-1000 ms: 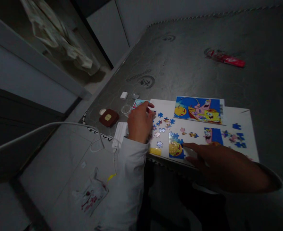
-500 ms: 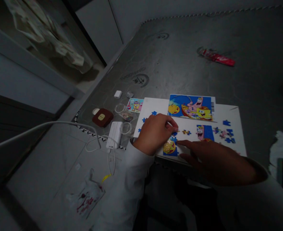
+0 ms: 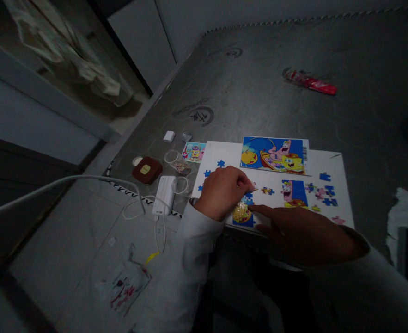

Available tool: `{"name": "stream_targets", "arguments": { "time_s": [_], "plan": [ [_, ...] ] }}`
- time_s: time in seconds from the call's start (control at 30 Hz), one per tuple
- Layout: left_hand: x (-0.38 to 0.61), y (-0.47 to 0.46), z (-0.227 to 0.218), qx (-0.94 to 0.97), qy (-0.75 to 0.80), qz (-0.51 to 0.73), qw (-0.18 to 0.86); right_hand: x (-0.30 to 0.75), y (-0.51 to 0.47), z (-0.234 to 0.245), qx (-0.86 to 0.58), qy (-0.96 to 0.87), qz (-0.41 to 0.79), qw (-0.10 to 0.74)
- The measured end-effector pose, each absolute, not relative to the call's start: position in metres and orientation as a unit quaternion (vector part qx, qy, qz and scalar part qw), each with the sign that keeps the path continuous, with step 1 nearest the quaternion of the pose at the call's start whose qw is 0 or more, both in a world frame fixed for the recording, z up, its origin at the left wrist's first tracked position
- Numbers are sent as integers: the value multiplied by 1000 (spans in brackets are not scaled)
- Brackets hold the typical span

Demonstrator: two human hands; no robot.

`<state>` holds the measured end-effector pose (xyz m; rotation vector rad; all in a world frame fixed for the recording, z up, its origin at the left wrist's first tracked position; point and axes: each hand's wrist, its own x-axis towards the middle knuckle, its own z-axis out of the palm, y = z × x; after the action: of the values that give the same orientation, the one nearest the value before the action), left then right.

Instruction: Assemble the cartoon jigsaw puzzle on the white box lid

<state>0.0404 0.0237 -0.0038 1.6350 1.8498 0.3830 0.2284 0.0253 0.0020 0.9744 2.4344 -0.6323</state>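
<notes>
The flat blue-and-yellow cardboard puzzle section (image 3: 242, 214), likely light, stiff, best edge-held, touches the ungripping right hand (image 3: 299, 230); whether the pinched left hand (image 3: 222, 192) grasps anything is unclear.

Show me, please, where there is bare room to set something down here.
A wide bare patch is the gray surface between the picture card and the red package. A smaller one is on the white board, left of that card. It is crowded around the left hand, right hand and puzzle pieces.

Burger puzzle section (image 3: 244, 216) at board (image 3: 221, 151)'s near edge; picture card (image 3: 275, 155) behind, on board; power bank (image 3: 164, 196) left.
</notes>
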Motion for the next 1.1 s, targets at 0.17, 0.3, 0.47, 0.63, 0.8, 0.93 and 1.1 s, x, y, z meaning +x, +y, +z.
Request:
{"name": "stream_targets", "arguments": {
  "time_s": [0.17,0.3,0.47,0.63,0.8,0.93,1.1],
  "plan": [
    [39,26,-3,622,700,135,325,228,25,2,357,878,-232,218],
    [43,25,-2,622,707,121,313,230,25,0,354,886,-226,195],
    [47,24,-2,638,713,109,270,229,25,1,358,886,-220,196],
    [47,24,-3,642,715,112,253,228,25,3,351,883,-238,200],
    [48,25,-4,643,717,114,246,227,25,3,354,880,-228,218],
    [48,25,-3,650,708,111,253,228,23,3,346,886,-219,219],
    [47,24,-3,656,707,112,240,227,23,5,345,885,-217,224]
  ]
}}
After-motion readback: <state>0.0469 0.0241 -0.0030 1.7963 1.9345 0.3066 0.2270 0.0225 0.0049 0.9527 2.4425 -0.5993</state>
